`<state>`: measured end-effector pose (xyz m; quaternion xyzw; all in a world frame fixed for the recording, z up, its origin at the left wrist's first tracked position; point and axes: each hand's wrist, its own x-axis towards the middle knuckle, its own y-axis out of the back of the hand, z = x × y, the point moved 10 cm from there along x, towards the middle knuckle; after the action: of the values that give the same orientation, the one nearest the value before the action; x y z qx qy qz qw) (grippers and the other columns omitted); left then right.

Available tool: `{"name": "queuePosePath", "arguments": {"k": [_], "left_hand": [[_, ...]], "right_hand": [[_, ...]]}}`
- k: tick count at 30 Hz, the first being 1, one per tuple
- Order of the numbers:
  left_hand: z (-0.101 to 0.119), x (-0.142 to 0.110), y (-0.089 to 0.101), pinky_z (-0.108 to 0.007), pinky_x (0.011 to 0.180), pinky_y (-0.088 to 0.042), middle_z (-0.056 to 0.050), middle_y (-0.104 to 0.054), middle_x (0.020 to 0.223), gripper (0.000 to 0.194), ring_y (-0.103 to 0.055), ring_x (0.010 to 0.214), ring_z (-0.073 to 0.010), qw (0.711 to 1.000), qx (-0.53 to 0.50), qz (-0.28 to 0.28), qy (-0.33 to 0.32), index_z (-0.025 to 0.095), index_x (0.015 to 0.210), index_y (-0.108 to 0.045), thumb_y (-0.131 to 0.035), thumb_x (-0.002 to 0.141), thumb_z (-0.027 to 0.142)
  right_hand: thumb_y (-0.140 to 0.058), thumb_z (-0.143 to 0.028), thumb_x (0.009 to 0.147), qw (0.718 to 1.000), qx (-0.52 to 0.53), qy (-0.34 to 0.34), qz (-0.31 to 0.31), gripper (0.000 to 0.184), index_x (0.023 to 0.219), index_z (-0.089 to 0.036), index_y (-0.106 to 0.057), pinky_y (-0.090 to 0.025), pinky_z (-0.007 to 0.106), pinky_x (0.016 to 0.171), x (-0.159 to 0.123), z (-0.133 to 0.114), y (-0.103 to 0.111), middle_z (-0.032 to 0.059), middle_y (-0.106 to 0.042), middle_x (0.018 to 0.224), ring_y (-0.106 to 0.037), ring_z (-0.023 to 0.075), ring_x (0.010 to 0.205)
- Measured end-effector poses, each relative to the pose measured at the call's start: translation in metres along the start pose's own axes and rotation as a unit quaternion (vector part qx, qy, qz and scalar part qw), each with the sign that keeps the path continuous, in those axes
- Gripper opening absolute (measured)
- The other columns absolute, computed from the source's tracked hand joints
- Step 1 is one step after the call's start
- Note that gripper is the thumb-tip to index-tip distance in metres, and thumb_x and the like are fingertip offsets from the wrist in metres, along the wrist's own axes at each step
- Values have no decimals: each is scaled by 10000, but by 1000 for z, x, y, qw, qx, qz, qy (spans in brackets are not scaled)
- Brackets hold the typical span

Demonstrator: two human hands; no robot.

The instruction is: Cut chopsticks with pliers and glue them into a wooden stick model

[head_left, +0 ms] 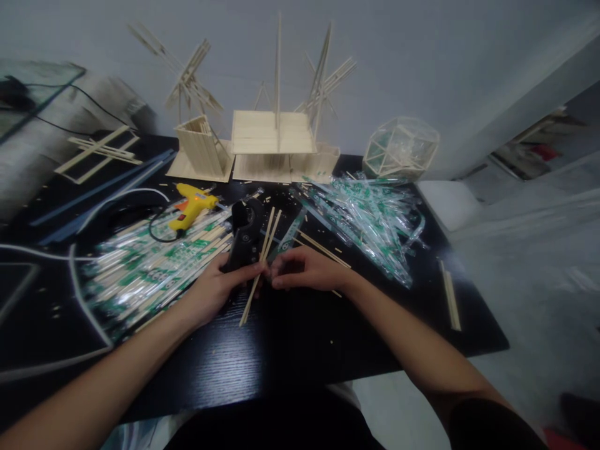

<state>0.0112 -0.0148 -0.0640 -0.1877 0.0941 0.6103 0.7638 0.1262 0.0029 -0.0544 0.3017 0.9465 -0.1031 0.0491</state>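
Observation:
My left hand (pixel 220 284) is closed around a black hand tool (pixel 247 240) with a pivot bolt and a curved head; its exact kind is unclear. The same hand's thumb pinches a pair of thin wooden chopsticks (pixel 255 284), which cross each other and slant up to the right. Close beside the thumb, my right hand (pixel 307 269) has its fingers curled in a pinch. A clear and green plastic chopstick wrapper (pixel 293 231) sticks out from behind its fingertips, seemingly held there. Fingers of both hands partly hide the grip points.
Wrapped chopsticks (pixel 154 269) lie left, under a yellow glue gun (pixel 192 206). Empty wrappers (pixel 370 219) are heaped right. Stick-built models (pixel 274 131) and a many-sided frame (pixel 402 147) stand behind. Loose sticks (pixel 450 297) lie near the black table's (pixel 375 350) right edge.

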Motion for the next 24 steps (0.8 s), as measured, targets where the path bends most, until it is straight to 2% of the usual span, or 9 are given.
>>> {"name": "queuePosePath", "arguments": {"k": [4, 8, 13, 18, 24], "left_hand": [[2, 1, -2, -223, 561, -467, -13, -677, 642, 290, -607, 566, -126, 1000, -8, -5, -3, 150, 815, -752, -831, 743, 420], [-1, 2, -2, -230, 542, -481, -29, -712, 710, 307, -627, 570, -135, 999, -29, -3, 27, 149, 869, -750, -852, 720, 398], [-2, 0, -4, -225, 498, -460, -30, -695, 684, 310, -610, 533, -128, 999, -35, -10, 38, 139, 848, -754, -866, 702, 388], [-4, 0, -1, -240, 523, -487, -36, -688, 703, 324, -609, 557, -135, 999, -21, -1, 36, 132, 829, -753, -874, 696, 402], [-2, -1, -4, -239, 523, -486, -16, -664, 689, 303, -593, 549, -127, 999, -25, -19, 23, 140, 825, -749, -859, 717, 401]], "right_hand": [[-821, -452, 816, 1000, -14, 5, 16, 338, 906, -149, -701, -508, 245, 712, 0, 2, 5, 2, -676, 850, -616, 112, 733], [-806, -465, 830, 999, -14, 7, 31, 349, 896, -147, -679, -520, 244, 710, -1, -3, 9, 3, -677, 831, -616, 111, 725], [-809, -453, 830, 999, -3, 12, 48, 341, 877, -147, -668, -524, 248, 706, -2, -10, 11, 3, -663, 830, -618, 116, 737], [-806, -464, 830, 999, -5, 11, 34, 347, 883, -147, -676, -524, 254, 717, -1, -8, 10, 7, -670, 826, -616, 120, 742], [-818, -416, 820, 1000, 20, 6, 23, 314, 858, -136, -680, -514, 249, 705, -2, -7, 9, 7, -675, 813, -616, 119, 730]]}}
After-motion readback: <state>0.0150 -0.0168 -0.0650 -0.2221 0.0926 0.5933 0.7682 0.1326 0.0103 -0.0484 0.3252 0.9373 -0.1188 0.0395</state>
